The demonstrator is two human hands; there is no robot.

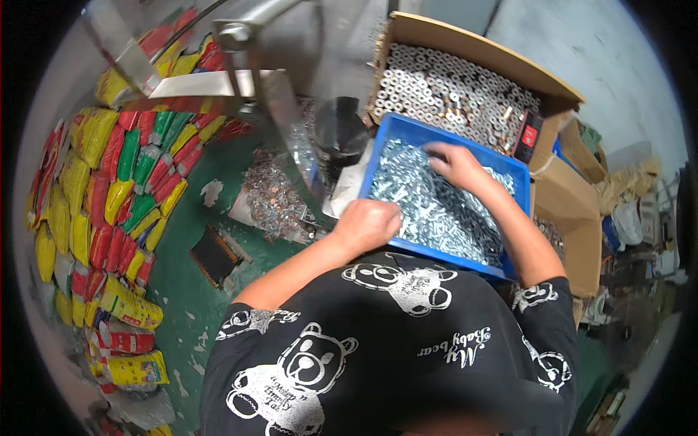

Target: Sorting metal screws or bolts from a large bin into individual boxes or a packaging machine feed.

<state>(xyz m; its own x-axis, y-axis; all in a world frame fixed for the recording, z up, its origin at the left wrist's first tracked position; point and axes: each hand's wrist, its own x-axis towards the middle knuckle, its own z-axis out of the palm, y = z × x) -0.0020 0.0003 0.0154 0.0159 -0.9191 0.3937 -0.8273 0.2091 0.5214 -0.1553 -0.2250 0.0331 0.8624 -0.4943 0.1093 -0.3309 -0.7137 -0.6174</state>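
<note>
The green floor (182, 291) takes up most of the left side, and along it from nine to seven o'clock runs a long heap of red, yellow and green packets (116, 189). At one o'clock an open cardboard box (480, 51) is packed with upright metal pieces standing in rows. Just below it, near the centre, sits a blue plastic tray (396, 129) heaped with small shiny screws (429, 211). A grey metal machine frame (247, 43) rises at twelve o'clock, with a dark cup-shaped part (338, 134) under it, touching the tray's left side. At ten o'clock from the tray a loose pile of small metal parts (273, 192) lies on a clear bag.

The right hand (454, 161) lies palm down on the screws at the tray's far end, fingers spread and dug in. The left hand (367, 224) is curled into a fist at the tray's near left corner; I cannot tell what it is gripping.
</note>
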